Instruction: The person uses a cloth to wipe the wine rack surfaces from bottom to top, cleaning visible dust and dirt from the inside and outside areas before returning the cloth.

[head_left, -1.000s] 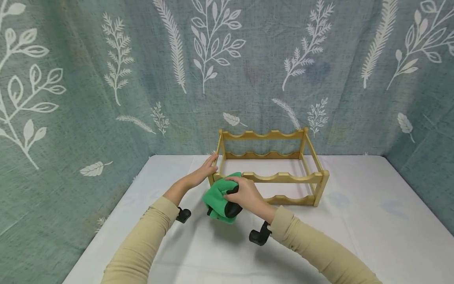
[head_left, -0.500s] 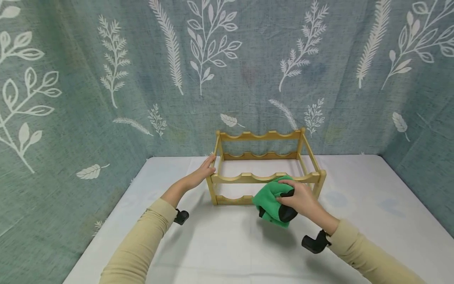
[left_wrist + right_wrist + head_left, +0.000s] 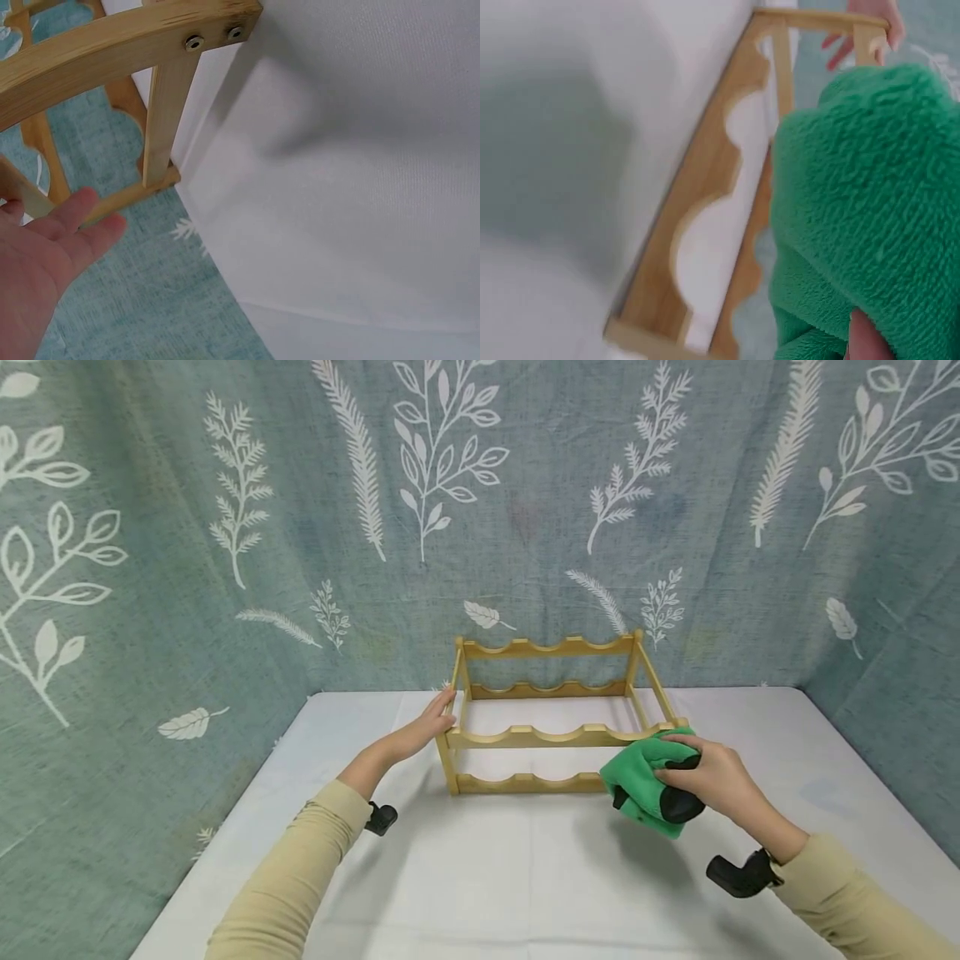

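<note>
A two-tier wooden bottle rack with scalloped rails stands on the white table. My left hand rests on its left side, fingers around the upper side bar; in the left wrist view the fingers lie by the wood. My right hand grips a bunched green cloth with black patches at the rack's front right corner. The cloth overlaps the right end of the front upper rail and hides the corner post. In the right wrist view the fluffy cloth covers most of the hand.
A grey-green curtain with white leaf prints hangs close behind the rack and along both sides. The white tablecloth spreads in front of the rack. A black wrist camera sits under my right wrist.
My right hand has carried the green cloth rightward along the rack's front, from the left end to the right corner. My left hand stays on the rack's left side.
</note>
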Action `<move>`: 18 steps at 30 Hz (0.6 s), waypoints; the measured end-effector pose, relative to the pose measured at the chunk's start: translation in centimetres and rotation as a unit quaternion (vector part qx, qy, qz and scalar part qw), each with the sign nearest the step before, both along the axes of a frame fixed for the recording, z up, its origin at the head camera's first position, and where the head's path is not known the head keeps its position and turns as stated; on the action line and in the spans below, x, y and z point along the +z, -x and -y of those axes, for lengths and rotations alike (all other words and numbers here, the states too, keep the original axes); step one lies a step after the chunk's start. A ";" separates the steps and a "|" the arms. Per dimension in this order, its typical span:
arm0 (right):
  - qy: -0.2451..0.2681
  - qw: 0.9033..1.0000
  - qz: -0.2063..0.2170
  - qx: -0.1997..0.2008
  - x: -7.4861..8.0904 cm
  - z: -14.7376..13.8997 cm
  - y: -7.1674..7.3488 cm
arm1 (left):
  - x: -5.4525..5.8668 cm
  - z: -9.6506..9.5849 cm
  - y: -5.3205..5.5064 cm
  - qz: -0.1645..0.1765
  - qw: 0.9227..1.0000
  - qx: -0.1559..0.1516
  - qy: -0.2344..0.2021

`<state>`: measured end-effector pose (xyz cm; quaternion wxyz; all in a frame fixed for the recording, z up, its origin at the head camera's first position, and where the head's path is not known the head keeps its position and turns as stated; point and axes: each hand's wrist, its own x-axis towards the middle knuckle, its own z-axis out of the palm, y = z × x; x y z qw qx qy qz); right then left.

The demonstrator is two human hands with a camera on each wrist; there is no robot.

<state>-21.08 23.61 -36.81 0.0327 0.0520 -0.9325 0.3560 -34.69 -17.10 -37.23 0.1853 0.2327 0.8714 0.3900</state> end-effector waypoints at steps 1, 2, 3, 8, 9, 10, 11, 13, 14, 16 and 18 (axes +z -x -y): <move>0.002 1.000 0.001 0.006 0.0 0.4 0.1 | 0.0 0.1 0.0 0.001 1.000 0.002 0.001; 0.005 1.000 0.000 0.012 0.0 1.0 0.2 | 0.0 0.1 0.0 0.002 1.000 0.002 0.001; 0.011 1.000 -0.001 0.020 0.1 1.6 0.3 | 0.1 0.2 -0.1 0.003 1.000 0.002 0.002; 0.046 0.996 -0.029 0.068 0.2 6.2 0.9 | 0.4 0.6 0.2 0.007 1.000 -0.015 0.012; 0.054 0.995 -0.037 0.079 0.2 7.3 1.0 | 0.5 0.7 0.3 0.009 1.000 -0.017 0.016; 0.061 0.993 -0.045 0.090 0.2 8.5 1.1 | 0.6 0.9 0.4 0.012 1.000 -0.020 0.019; 0.067 0.991 -0.056 0.101 0.3 9.6 1.1 | 0.7 1.0 0.5 0.015 0.999 -0.023 0.022; 0.079 0.986 -0.080 0.122 0.3 12.0 1.2 | 1.0 1.3 0.5 0.021 0.999 -0.029 0.027; 0.084 0.983 -0.093 0.132 0.4 13.1 1.2 | 1.1 1.4 0.6 0.026 0.999 -0.031 0.029; 0.091 0.976 -0.128 0.149 0.4 15.2 1.4 | 1.4 1.6 0.6 0.033 0.998 -0.035 0.033; 0.094 0.969 -0.164 0.161 0.4 17.1 1.9 | 1.6 1.8 0.6 0.039 0.998 -0.039 0.033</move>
